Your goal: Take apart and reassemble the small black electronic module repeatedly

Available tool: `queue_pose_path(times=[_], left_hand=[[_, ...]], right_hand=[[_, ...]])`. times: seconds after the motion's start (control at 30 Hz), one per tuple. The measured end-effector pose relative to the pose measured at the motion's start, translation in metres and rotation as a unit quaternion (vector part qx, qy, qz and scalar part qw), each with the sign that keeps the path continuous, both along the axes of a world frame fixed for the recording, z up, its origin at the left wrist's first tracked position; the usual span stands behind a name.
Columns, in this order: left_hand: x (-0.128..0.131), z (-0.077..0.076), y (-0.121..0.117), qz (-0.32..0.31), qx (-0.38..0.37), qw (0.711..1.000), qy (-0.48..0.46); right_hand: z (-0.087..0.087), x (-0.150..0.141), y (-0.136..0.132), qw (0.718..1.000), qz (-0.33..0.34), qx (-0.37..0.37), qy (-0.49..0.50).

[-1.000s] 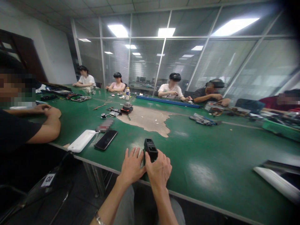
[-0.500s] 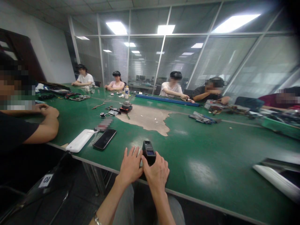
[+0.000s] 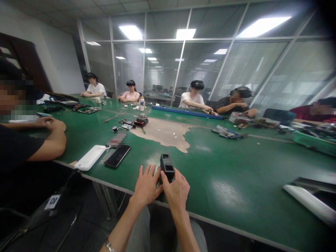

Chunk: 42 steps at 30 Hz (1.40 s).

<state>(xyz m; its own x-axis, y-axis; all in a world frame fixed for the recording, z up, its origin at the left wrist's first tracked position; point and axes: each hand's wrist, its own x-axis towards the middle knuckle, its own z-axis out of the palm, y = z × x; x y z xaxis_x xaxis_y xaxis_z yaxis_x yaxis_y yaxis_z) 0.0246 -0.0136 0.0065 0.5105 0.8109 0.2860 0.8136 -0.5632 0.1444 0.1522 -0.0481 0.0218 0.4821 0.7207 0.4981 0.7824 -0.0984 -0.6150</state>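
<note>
A small black box-shaped device (image 3: pixel 167 163) stands near the front edge of the green table (image 3: pixel 223 168). On its top are a row of small buttons and a dark window or screen. My right hand (image 3: pixel 176 189) grips its near end, thumb on the left side and fingers on the right. Just left of the device, my left hand (image 3: pixel 147 185) lies palm down with fingers spread, holding nothing. Its fingertips come close to the device; whether they touch it I cannot tell.
Left of my hands lie a dark phone (image 3: pixel 117 156) and a white power bank (image 3: pixel 90 157) with a cable. A brown bare patch (image 3: pixel 168 131) marks the tabletop, near electronic parts (image 3: pixel 141 120). A white-edged object (image 3: pixel 309 201) lies at right. Several people sit around the table.
The black device has shifted slightly away from me, with my right hand still on it. Its window looks darker than before. My left hand has hardly moved.
</note>
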Motion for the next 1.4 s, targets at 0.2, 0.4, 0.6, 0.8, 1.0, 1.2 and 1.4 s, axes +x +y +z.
queue_pose_path(times=[0.2,0.4,0.6,0.8,1.0,1.2,1.4], left_hand=[[0.0,0.003,0.0,-0.005,-0.02,1.0,-0.008],[0.001,0.003,-0.001,-0.003,-0.026,0.999,-0.021],[0.001,0.003,-0.002,-0.005,-0.021,0.999,-0.027],[0.002,0.005,-0.002,-0.003,-0.022,1.0,-0.022],[0.002,0.005,-0.003,-0.005,-0.023,0.999,-0.023],[0.002,0.007,-0.003,-0.005,-0.022,1.0,-0.017],[0.004,0.007,-0.002,-0.002,-0.023,1.0,-0.009]], right_hand=[[0.03,0.017,-0.001,0.996,0.006,0.082,0.016],[0.032,0.048,-0.01,0.992,-0.035,0.119,0.004],[0.006,0.069,-0.019,0.993,-0.079,0.081,-0.03],[-0.019,0.07,-0.017,0.996,-0.081,0.013,-0.039],[-0.029,0.07,-0.016,0.994,-0.084,-0.028,-0.063],[-0.032,0.073,-0.018,0.99,-0.086,-0.061,-0.095],[-0.039,0.072,-0.018,0.992,-0.089,-0.034,-0.086]])
